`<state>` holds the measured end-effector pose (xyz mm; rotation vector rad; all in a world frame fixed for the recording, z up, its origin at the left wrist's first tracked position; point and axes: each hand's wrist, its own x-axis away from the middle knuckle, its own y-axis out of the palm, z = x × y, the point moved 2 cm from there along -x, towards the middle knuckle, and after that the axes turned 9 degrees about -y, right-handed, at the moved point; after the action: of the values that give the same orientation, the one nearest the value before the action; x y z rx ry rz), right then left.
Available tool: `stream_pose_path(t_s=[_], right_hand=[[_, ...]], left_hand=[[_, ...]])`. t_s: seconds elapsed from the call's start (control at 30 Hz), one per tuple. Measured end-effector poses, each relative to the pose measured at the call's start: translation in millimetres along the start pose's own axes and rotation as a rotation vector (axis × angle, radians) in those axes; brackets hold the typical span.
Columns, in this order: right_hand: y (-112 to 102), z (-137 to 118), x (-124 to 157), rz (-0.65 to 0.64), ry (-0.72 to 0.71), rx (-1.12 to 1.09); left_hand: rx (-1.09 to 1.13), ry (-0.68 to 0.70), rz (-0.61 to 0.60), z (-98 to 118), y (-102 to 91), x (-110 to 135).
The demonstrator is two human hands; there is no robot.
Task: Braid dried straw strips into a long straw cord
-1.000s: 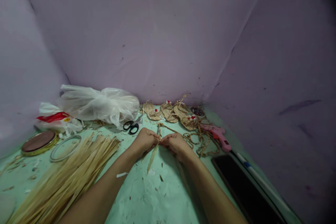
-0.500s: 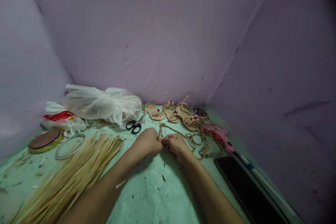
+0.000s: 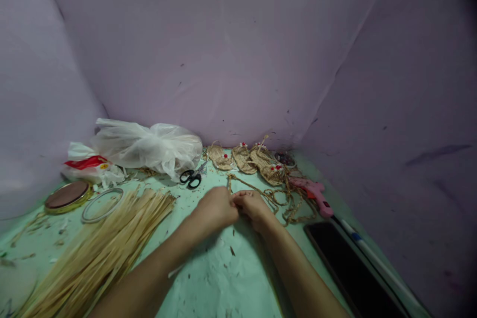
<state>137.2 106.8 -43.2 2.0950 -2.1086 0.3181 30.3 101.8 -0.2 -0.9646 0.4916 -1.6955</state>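
Note:
My left hand and my right hand meet over the middle of the green surface, fingers closed and touching. Both pinch a brown twisted fibre cord, whose gripped part is hidden by the fingers. From my hands the cord rises to a bend, then runs right into a loose tangle. Behind it, small woven slipper shapes with red and white beads lie along the wall. Black-handled scissors rest just beyond my left hand.
A bundle of pale dry fibre strips lies left, near a grey ring and a round tin. White plastic bags sit behind. On the right are a pink glue gun and a dark phone-like slab. Purple walls enclose the surface.
My left hand has shifted slightly right and turned over my right fingertips. My right hand stays almost in place. The cord still runs from the fingers.

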Motion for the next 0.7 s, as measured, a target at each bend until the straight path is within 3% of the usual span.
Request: stream_pose_path(t_s=[0.1, 0.23, 0.3, 0.43, 0.5, 0.7], right_hand=[[-2, -1, -1, -0.052, 0.000, 0.020], [-2, 0, -2, -0.076, -0.003, 0.028], [-3, 1, -3, -0.093, -0.026, 0.059], [-9, 2, -9, -0.133, -0.195, 0.224], [-11, 2, -11, -0.170, -0.268, 0.275], [-13, -3, -6, -0.187, -0.205, 0.275]], left_hand=[[0.198, -0.121, 0.055, -9, -15.6, -16], [0.626, -0.255, -0.253, -14, -3.9, -28], [0.647, -0.258, -0.351, -15, 5.1, -31], [0.546, -0.209, -0.287, -20, 9.4, -38], [0.559, -0.194, -0.331, -22, 8.9, -41], [0.793, -0.367, -0.495, -27, 12.9, -47]])
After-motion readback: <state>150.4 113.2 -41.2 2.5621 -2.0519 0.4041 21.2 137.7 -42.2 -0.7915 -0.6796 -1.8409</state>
